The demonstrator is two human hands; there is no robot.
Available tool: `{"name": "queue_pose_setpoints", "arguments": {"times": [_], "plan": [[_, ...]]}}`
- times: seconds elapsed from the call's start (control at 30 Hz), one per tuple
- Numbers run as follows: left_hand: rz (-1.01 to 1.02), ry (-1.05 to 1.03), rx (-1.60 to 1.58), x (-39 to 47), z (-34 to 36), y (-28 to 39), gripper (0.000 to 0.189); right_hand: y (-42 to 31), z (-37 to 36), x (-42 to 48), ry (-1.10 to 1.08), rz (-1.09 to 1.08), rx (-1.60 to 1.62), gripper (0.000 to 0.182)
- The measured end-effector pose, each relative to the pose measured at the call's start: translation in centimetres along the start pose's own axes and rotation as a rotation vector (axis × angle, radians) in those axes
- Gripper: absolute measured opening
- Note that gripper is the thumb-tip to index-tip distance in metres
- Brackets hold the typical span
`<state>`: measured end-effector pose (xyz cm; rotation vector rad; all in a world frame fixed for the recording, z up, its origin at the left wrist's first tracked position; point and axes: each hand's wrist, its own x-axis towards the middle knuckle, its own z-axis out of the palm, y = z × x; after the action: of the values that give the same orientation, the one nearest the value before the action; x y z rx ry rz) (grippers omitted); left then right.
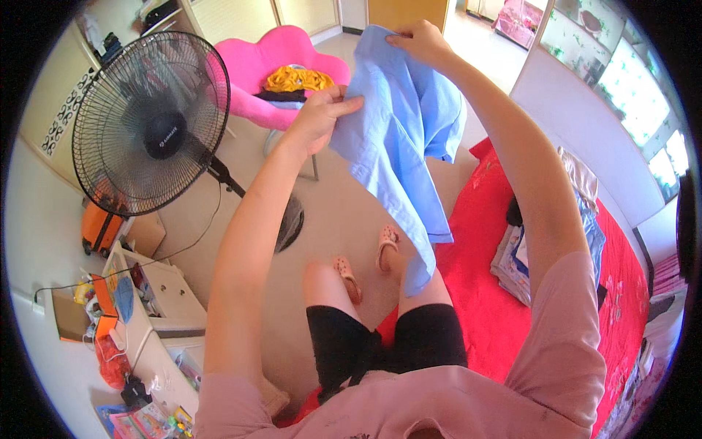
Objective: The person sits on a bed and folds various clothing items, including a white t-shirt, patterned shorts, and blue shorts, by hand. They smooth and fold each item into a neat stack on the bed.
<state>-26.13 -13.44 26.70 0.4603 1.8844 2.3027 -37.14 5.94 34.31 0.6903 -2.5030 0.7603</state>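
A light blue cloth garment (392, 131) hangs from both my hands, held up in front of me above the floor and my knees. My left hand (323, 115) pinches its left edge between thumb and fingers. Farther up, my right hand (419, 43) grips the garment near its top corner. The lower end tapers down and hangs over my right knee. Whether it is a shirt or another piece of clothing cannot be told.
A black standing fan (164, 134) is at the left. Behind it a pink padded chair (274, 52) bears yellow and dark clothes (299, 79). On the red bedspread (482, 263) at the right lies a stack of folded clothes (510, 263). A cluttered white desk (148, 351) stands lower left.
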Motion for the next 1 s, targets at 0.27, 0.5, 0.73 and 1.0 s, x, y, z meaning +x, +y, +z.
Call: {"name": "queue_pose_setpoints", "arguments": {"times": [0.27, 0.5, 0.73, 1.0], "plan": [[0.085, -0.075, -0.064, -0.1, -0.9, 3.4, 0.026, -2.4, 0.8, -3.9, 0.129, 0.147, 0.118, 0.024], [0.071, -0.007, -0.124, -0.9, 0.1, 1.9, 0.023, -3.7, 3.0, -10.3, 0.223, 0.145, 0.358, 0.021], [0.118, 0.016, -0.002, -1.7, 1.4, 2.1, 0.02, -4.6, 3.6, -12.9, 0.153, 0.224, 0.634, 0.024], [0.179, 0.132, 0.051, -2.6, 3.6, 2.0, 0.014, -6.2, 1.5, -14.9, 0.114, 0.232, 0.746, 0.025]]}}
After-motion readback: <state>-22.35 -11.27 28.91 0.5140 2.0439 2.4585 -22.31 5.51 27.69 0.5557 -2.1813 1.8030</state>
